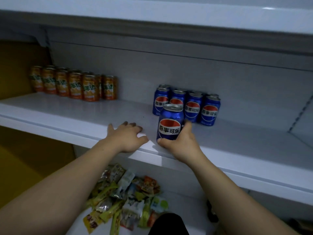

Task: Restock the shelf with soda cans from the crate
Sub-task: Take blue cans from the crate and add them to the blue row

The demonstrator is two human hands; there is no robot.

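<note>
A blue cola can (170, 122) stands upright near the front edge of the white shelf (67, 114). My right hand (179, 144) grips it low down, thumb in front and fingers round the right side. Just behind it stands a group of several blue cola cans (193, 107). My left hand (129, 135) rests on the shelf's front edge to the left of the can, fingers spread and holding nothing. A row of several orange soda cans (74, 83) stands at the back left of the shelf. No crate shows in view.
Another white shelf (169, 12) runs overhead. On the shelf below lies a pile of snack packets (125, 195). Yellow panels (20, 158) stand at the left. A shelf divider (299, 114) is at the far right.
</note>
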